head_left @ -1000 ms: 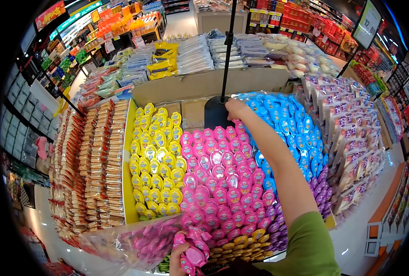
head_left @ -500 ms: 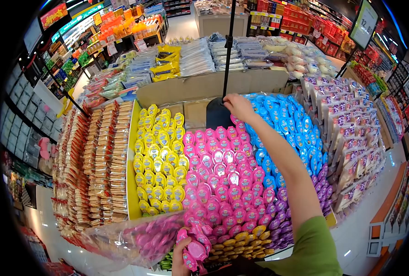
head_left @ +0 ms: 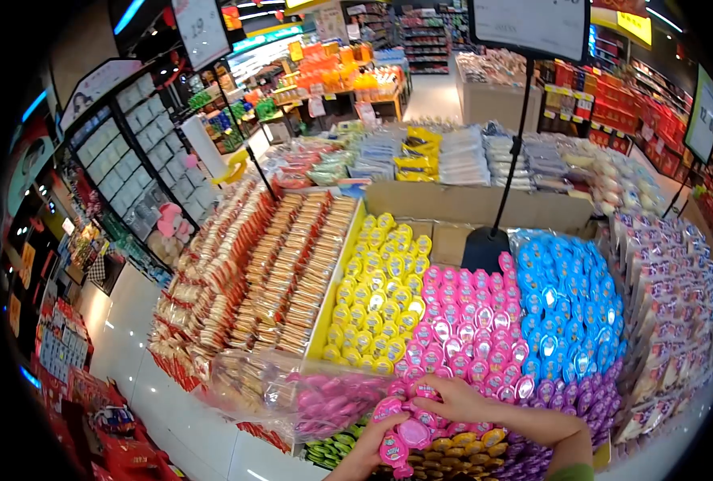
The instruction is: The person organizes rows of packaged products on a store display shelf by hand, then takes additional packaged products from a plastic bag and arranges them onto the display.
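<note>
My left hand (head_left: pixel 366 450) is closed round several pink oval packs (head_left: pixel 414 433) with shiny labels, low in the view. Right beside it, my right hand (head_left: pixel 457 400) has its fingers curled on a pink pack (head_left: pixel 427 391) at the top of that bunch. A clear plastic bag (head_left: pixel 252 383) with more pink packs (head_left: pixel 336 405) in it lies to the left of my hands. Just beyond them, rows of the same pink packs (head_left: pixel 472 317) stand in the display.
Yellow packs (head_left: pixel 376 301) stand left of the pink rows, blue packs (head_left: pixel 569 297) right, purple ones (head_left: pixel 577 405) nearer. A yellow divider (head_left: pixel 336 280) borders rows of wrapped snacks (head_left: pixel 292 272). A black sign pole (head_left: pixel 510 176) rises from a base behind the pink rows.
My right hand has come down from the base of the sign pole to the pink packs at my left hand. The view has turned left, so the display sits further right.
</note>
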`<move>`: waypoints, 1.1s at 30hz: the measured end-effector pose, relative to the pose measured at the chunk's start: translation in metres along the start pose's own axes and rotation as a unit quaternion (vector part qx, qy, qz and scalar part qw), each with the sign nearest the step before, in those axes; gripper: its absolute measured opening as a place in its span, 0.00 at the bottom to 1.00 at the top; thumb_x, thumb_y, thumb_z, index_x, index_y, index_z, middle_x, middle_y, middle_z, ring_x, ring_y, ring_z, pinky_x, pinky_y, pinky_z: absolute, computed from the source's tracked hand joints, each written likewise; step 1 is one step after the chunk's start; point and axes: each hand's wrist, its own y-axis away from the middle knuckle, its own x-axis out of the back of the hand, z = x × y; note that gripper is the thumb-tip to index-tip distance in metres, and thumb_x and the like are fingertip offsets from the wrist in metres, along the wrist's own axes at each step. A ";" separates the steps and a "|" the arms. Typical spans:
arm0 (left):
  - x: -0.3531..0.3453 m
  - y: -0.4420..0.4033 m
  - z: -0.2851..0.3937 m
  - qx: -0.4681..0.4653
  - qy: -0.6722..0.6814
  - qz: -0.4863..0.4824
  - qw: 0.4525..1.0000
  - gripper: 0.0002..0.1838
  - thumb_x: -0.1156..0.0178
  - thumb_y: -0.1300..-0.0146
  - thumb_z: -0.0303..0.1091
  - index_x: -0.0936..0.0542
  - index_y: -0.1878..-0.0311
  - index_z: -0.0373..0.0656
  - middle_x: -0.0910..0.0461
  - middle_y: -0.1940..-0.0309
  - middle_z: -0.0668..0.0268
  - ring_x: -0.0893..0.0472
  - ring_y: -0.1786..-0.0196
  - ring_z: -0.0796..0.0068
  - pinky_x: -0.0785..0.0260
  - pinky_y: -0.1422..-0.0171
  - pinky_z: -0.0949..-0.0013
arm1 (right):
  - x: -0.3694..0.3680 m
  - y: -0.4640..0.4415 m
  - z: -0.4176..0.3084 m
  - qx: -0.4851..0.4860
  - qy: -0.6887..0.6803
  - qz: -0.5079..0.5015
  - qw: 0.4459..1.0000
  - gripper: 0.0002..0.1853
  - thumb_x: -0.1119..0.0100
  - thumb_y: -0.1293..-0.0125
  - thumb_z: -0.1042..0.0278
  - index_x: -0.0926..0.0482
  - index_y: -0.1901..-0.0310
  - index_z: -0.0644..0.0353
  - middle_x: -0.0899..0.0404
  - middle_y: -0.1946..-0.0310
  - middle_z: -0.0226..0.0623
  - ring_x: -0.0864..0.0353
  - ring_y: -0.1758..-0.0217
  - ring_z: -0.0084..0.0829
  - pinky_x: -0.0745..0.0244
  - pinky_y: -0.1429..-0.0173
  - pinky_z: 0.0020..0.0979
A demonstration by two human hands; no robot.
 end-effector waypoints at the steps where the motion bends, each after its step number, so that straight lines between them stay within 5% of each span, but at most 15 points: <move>1: 0.000 0.002 0.001 -0.001 0.013 -0.009 1.000 0.19 0.40 0.38 0.28 0.29 0.44 0.41 0.21 0.54 0.62 0.17 0.58 0.68 0.20 0.55 0.63 | 0.002 0.001 -0.007 -0.039 0.011 -0.003 0.999 0.21 0.42 0.34 0.52 0.26 0.48 0.58 0.20 0.64 0.49 0.19 0.64 0.46 0.26 0.60 0.41; 3: -0.001 0.010 0.004 -0.012 0.032 -0.025 0.999 0.21 0.41 0.38 0.30 0.30 0.42 0.43 0.22 0.54 0.60 0.17 0.57 0.66 0.20 0.56 0.60 | 0.003 0.002 -0.016 -0.132 -0.003 -0.022 0.991 0.20 0.42 0.34 0.53 0.26 0.49 0.59 0.21 0.68 0.48 0.19 0.70 0.41 0.28 0.66 0.39; 6: 0.006 0.013 0.005 -0.022 0.054 -0.024 0.998 0.22 0.43 0.36 0.33 0.32 0.39 0.45 0.22 0.52 0.58 0.18 0.54 0.61 0.20 0.54 0.55 | -0.015 0.001 -0.007 -0.023 -0.024 0.094 0.995 0.17 0.43 0.32 0.57 0.26 0.50 0.59 0.22 0.74 0.44 0.21 0.76 0.32 0.31 0.72 0.35; 8: 0.020 0.008 0.002 0.008 0.098 -0.001 0.995 0.17 0.47 0.34 0.32 0.28 0.43 0.39 0.20 0.56 0.58 0.17 0.55 0.63 0.21 0.50 0.56 | -0.014 0.001 -0.017 -0.061 -0.088 0.083 0.991 0.14 0.44 0.31 0.59 0.27 0.51 0.59 0.23 0.76 0.40 0.23 0.78 0.27 0.31 0.74 0.32; 11: 0.028 0.009 0.000 -0.117 -0.020 0.020 0.993 0.19 0.44 0.36 0.33 0.29 0.42 0.41 0.21 0.53 0.57 0.18 0.53 0.63 0.20 0.54 0.59 | -0.011 0.000 -0.022 -0.084 -0.148 0.077 0.982 0.11 0.46 0.29 0.60 0.28 0.51 0.57 0.23 0.74 0.34 0.26 0.81 0.20 0.31 0.76 0.26; 13: 0.009 0.048 -0.009 -0.372 -0.268 -0.083 0.885 0.28 0.39 0.41 0.26 0.35 0.37 0.45 0.30 0.41 0.57 0.21 0.47 0.62 0.22 0.51 0.62 | -0.007 0.000 -0.015 -0.088 -0.243 0.112 0.960 0.10 0.48 0.28 0.61 0.30 0.52 0.56 0.24 0.74 0.31 0.26 0.81 0.20 0.30 0.76 0.24; 14: 0.032 0.040 -0.013 -0.306 -0.283 -0.096 0.904 0.36 0.37 0.46 0.20 0.40 0.35 0.48 0.37 0.36 0.57 0.24 0.44 0.62 0.25 0.45 0.63 | -0.003 0.000 -0.010 -0.090 -0.320 0.149 0.931 0.10 0.49 0.27 0.61 0.31 0.52 0.56 0.25 0.74 0.31 0.26 0.80 0.21 0.29 0.76 0.24; 16: 0.035 0.025 -0.011 -0.196 -0.103 -0.059 0.973 0.22 0.42 0.42 0.34 0.31 0.44 0.44 0.27 0.52 0.57 0.21 0.55 0.65 0.24 0.55 0.64 | 0.004 -0.001 -0.009 -0.112 -0.426 0.296 0.848 0.07 0.52 0.26 0.64 0.31 0.55 0.58 0.24 0.63 0.35 0.18 0.65 0.27 0.24 0.67 0.24; 18: 0.025 0.018 0.003 -0.072 0.066 -0.060 0.993 0.19 0.46 0.39 0.45 0.25 0.52 0.41 0.20 0.64 0.58 0.20 0.64 0.66 0.23 0.64 0.65 | 0.011 0.001 -0.018 -0.069 -0.508 0.311 0.801 0.08 0.53 0.26 0.64 0.32 0.55 0.59 0.24 0.62 0.36 0.17 0.57 0.33 0.21 0.61 0.26; 22: 0.011 0.033 0.005 -0.063 0.058 -0.082 0.993 0.22 0.44 0.40 0.39 0.26 0.47 0.35 0.18 0.61 0.54 0.17 0.59 0.61 0.20 0.54 0.59 | 0.000 0.010 -0.024 -0.069 -0.592 0.301 0.744 0.07 0.54 0.25 0.65 0.31 0.55 0.59 0.24 0.60 0.38 0.19 0.47 0.41 0.18 0.52 0.30; 23: 0.006 0.035 0.004 -0.064 0.050 -0.075 0.994 0.22 0.44 0.40 0.39 0.26 0.47 0.34 0.18 0.60 0.54 0.17 0.58 0.61 0.21 0.53 0.59 | -0.007 0.012 -0.017 -0.080 -0.619 0.286 0.727 0.06 0.49 0.28 0.68 0.31 0.54 0.58 0.24 0.56 0.38 0.17 0.52 0.39 0.18 0.56 0.31; 27: 0.000 0.033 0.007 -0.036 0.029 -0.094 0.994 0.21 0.45 0.40 0.37 0.26 0.47 0.34 0.19 0.57 0.53 0.17 0.56 0.60 0.21 0.51 0.57 | -0.045 0.027 -0.001 -0.103 -0.496 0.197 0.840 0.08 0.45 0.31 0.72 0.31 0.54 0.61 0.25 0.53 0.40 0.17 0.54 0.34 0.20 0.55 0.28; 30: 0.007 0.032 0.001 -0.022 0.059 -0.026 0.998 0.24 0.45 0.42 0.35 0.29 0.43 0.32 0.19 0.56 0.50 0.17 0.57 0.54 0.20 0.53 0.53 | -0.066 0.036 0.014 -0.016 -0.310 0.179 0.934 0.08 0.44 0.33 0.75 0.32 0.55 0.61 0.24 0.59 0.36 0.19 0.51 0.29 0.23 0.52 0.27; 33: 0.025 0.023 -0.005 -0.003 0.003 -0.068 0.998 0.23 0.45 0.38 0.31 0.31 0.40 0.32 0.21 0.50 0.51 0.19 0.49 0.54 0.24 0.43 0.53 | -0.057 0.038 -0.007 -0.012 -0.188 0.175 0.966 0.21 0.40 0.37 0.78 0.33 0.43 0.60 0.24 0.61 0.37 0.21 0.57 0.27 0.25 0.54 0.26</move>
